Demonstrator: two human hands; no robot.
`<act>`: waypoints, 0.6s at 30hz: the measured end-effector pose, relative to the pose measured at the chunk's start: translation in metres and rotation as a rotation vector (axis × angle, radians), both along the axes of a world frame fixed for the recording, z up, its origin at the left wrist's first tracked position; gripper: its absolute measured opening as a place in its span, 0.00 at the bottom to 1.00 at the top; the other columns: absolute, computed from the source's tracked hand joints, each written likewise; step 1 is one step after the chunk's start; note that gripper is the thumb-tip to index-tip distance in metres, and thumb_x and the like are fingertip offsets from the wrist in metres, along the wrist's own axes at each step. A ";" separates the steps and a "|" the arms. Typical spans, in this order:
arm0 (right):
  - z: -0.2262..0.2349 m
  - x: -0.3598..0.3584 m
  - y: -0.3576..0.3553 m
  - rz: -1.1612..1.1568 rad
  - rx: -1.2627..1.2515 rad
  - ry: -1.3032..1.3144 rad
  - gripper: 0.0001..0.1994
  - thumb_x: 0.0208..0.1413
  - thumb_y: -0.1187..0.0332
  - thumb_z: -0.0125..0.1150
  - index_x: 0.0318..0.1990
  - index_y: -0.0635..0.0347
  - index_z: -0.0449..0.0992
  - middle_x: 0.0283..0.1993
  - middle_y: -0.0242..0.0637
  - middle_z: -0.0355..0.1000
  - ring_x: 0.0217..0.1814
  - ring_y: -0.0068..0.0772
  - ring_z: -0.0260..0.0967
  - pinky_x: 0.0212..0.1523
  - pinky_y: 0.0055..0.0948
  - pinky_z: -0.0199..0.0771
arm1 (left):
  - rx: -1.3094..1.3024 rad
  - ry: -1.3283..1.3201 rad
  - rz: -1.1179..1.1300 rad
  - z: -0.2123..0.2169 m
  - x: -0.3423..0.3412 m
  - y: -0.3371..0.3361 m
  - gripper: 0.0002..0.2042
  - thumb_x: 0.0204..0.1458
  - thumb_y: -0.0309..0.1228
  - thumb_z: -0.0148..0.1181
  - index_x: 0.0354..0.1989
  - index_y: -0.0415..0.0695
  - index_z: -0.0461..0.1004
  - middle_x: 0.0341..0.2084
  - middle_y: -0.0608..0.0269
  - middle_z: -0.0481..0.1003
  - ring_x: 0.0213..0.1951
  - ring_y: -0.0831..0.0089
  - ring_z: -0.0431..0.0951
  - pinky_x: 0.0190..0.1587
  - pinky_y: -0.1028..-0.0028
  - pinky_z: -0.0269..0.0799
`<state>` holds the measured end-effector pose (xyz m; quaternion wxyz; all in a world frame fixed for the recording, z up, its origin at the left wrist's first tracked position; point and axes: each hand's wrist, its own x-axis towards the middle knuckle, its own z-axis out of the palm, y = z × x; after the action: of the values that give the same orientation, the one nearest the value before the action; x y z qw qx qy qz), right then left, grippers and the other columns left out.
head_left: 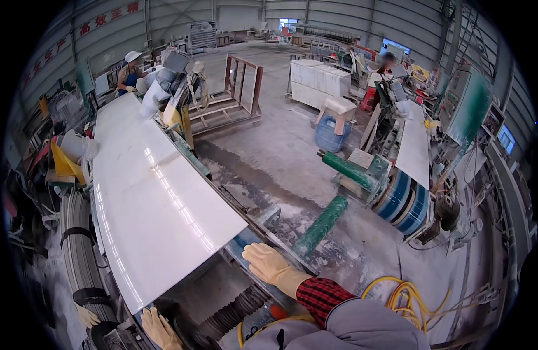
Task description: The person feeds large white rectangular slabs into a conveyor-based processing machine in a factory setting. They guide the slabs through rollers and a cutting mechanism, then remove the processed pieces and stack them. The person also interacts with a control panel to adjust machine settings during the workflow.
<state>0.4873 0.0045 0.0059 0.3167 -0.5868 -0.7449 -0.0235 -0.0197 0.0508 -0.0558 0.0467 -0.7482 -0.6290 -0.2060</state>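
Note:
A long, glossy white slab (158,192) lies on the machine bed in front of me, its near edge toward my body. My right hand (272,268), in a cream rubber glove, rests with fingers outstretched on the bed's blue side rail, just off the slab's near right corner. At the lower edge my left hand (159,330), gloved alike, has its fingers extended beside the slab's near left corner. Whether it touches the slab I cannot tell. Neither hand holds anything. Further left shows another cream glove (87,317); whether a hand is in it is unclear.
Green rollers (321,226) jut out on the right, near a second machine with blue belts (404,201). A yellow hose (406,300) lies coiled at lower right. A person in a white cap (129,73) stands at the slab's far end. A metal rack (243,87) stands beyond.

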 end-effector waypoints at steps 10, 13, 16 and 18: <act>0.006 -0.002 -0.003 0.015 -0.019 -0.022 0.15 0.62 0.68 0.67 0.56 0.57 0.77 0.60 0.44 0.76 0.64 0.53 0.73 0.70 0.49 0.73 | 0.004 -0.040 -0.024 -0.008 -0.008 -0.001 0.20 0.78 0.28 0.56 0.76 0.41 0.75 0.79 0.35 0.70 0.78 0.31 0.67 0.81 0.43 0.61; 0.006 -0.002 -0.004 0.018 -0.018 -0.028 0.16 0.63 0.70 0.66 0.56 0.59 0.76 0.60 0.46 0.76 0.64 0.55 0.73 0.69 0.50 0.74 | -0.017 0.000 -0.001 -0.004 -0.006 -0.004 0.21 0.78 0.29 0.55 0.76 0.41 0.75 0.80 0.34 0.70 0.78 0.30 0.67 0.82 0.43 0.60; 0.002 0.000 -0.005 0.015 -0.027 -0.035 0.16 0.63 0.70 0.66 0.57 0.59 0.76 0.61 0.47 0.76 0.64 0.56 0.73 0.69 0.50 0.74 | -0.042 0.000 0.001 0.005 0.002 -0.005 0.21 0.78 0.29 0.55 0.76 0.40 0.75 0.79 0.34 0.70 0.78 0.30 0.67 0.82 0.42 0.60; 0.000 0.001 -0.006 0.015 -0.031 -0.042 0.16 0.63 0.70 0.66 0.57 0.59 0.76 0.61 0.47 0.76 0.64 0.55 0.73 0.69 0.50 0.74 | -0.057 0.007 0.013 0.015 0.010 -0.008 0.21 0.78 0.28 0.55 0.76 0.40 0.76 0.79 0.34 0.70 0.78 0.30 0.67 0.82 0.42 0.60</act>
<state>0.4881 -0.0018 0.0062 0.2922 -0.5855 -0.7559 -0.0221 -0.0101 0.0424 -0.0403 0.0286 -0.7458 -0.6393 -0.1851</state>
